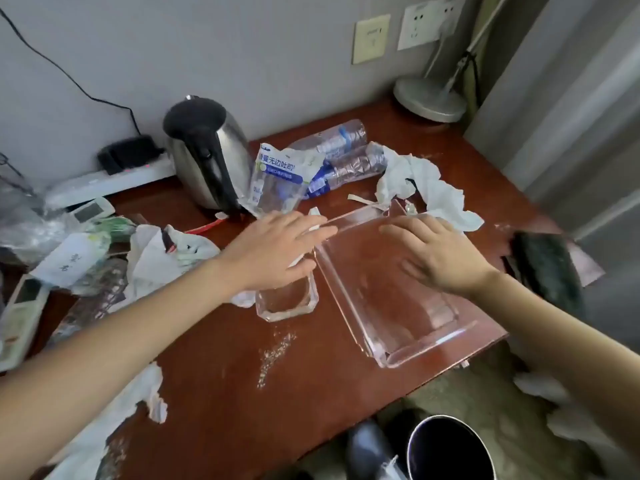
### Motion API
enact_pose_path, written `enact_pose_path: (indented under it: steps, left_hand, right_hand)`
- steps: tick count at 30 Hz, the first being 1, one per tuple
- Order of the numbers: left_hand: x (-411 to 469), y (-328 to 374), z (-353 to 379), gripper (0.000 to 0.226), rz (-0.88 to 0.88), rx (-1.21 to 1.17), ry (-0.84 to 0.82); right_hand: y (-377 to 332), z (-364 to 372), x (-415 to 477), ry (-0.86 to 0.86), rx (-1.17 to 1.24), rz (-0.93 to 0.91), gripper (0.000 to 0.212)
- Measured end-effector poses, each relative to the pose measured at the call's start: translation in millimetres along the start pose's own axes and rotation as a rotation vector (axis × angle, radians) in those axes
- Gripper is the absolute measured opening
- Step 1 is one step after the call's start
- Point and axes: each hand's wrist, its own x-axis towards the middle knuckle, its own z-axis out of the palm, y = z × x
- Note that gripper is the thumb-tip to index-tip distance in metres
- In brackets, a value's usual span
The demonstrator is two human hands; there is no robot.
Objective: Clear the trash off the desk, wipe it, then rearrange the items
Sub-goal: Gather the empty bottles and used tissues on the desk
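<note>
Reddish-brown wooden counter [214,341] stands against a grey wall, strewn with trash. Both hands are spread, fingers straight and grasping nothing: the left hand [277,251] hovers over a small clear glass dish [287,303], the right hand [436,254] lies over a clear acrylic tray [398,313], contact unclear. Just beyond the right fingers sits crumpled white tissue paper [426,188], light and soft, probably best bunched whole. Beyond the left fingers lie crushed clear plastic bottles [346,157] and an empty clear bread bag [280,174], likely light and slick; the bottles may roll, so their ribbed middle seems the surest hold
</note>
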Motion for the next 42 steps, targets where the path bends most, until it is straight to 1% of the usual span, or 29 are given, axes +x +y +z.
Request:
enact_pose_path:
  steps: [1,2,5,7,9,11,13,14,16,18,19,22,23,24,26,27,29,31,33,35,37,38,40,41,42]
  left_hand:
    - [14,-8,5,0.058,0.0,0.02,-0.029]
    - [30,-15,8,0.062,-0.046,0.014,-0.064]
    - [84,-39,26,0.066,-0.195,0.01,-0.068]
    - [120,-55,40,0.066,-0.28,0.011,-0.096]
    - [153,-69,47,0.069,-0.325,0.013,-0.135]
    - [179,-78,54,0.073,-0.329,0.0,-0.191]
    - [196,-83,61,0.077,-0.341,-0.047,-0.261]
    - [202,-85,63,0.08,-0.356,-0.071,-0.288]
    - [208,-86,69,0.087,-0.372,-0.095,-0.299]
    - [210,-89,72,0.09,-0.374,-0.116,-0.261]
    - [211,-91,72,0.09,-0.375,-0.136,-0.235]
    - [210,-91,69,0.093,-0.386,-0.185,-0.192]
    - [210,-89,66,0.095,-0.406,-0.204,-0.18]
    - [210,-87,62,0.096,-0.435,-0.236,-0.166]
    - [211,-87,54,0.091,-0.505,-0.353,-0.11]
    - [213,-91,49,0.086,-0.535,-0.427,-0.058]
    - [219,-103,42,0.07,-0.58,-0.512,0.01]
    - [223,-118,42,0.06,-0.628,-0.475,-0.039]
    - [223,-128,49,0.06,-0.708,-0.525,-0.154]
    - [222,-133,56,0.066,-0.772,-0.644,-0.211]
    - [222,-136,59,0.073,-0.774,-0.648,-0.263]
    - [223,-137,59,0.081,-0.767,-0.624,-0.295]
    - [223,-139,61,0.103,-0.767,-0.572,-0.345]
    - [222,-139,65,0.114,-0.783,-0.551,-0.355]
    - [220,-138,68,0.121,-0.801,-0.533,-0.351]
  right_hand:
    - [16,8,5,0.013,0.0,0.012,0.045]
    - [31,11,10,-0.008,0.012,0.065,0.045]
    - [80,32,21,-0.009,0.029,0.21,0.048]
    - [107,40,24,-0.12,0.101,0.338,0.058]
    - [129,50,23,-0.263,0.189,0.405,0.068]
    - [142,61,24,-0.382,0.346,0.4,0.073]
    - [152,70,24,-0.444,0.485,0.347,0.078]
    - [157,74,22,-0.476,0.498,0.3,0.082]
    - [165,83,12,-0.51,0.423,0.194,0.085]
    - [172,91,2,-0.431,0.349,0.127,0.083]
    - [176,94,-1,-0.372,0.34,0.107,0.077]
    - [186,101,1,-0.151,0.398,0.108,0.042]
    - [186,99,5,-0.092,0.465,0.153,0.031]
    - [186,94,9,-0.049,0.548,0.23,0.024]
    - [187,81,16,0.007,0.689,0.409,0.023]
    - [188,73,20,0.036,0.741,0.471,0.024]
    - [190,59,30,0.086,0.81,0.528,0.033]
    - [191,49,43,0.093,0.871,0.535,0.043]
    - [194,50,55,0.053,0.92,0.549,0.058]
    - [195,57,66,-0.023,0.874,0.535,0.084]
    - [195,71,73,-0.136,0.744,0.46,0.104]
    - [193,78,75,-0.21,0.676,0.436,0.108]
    - [185,92,78,-0.332,0.557,0.405,0.107]
    - [181,98,78,-0.355,0.495,0.389,0.102]
    - [177,104,78,-0.342,0.438,0.374,0.095]
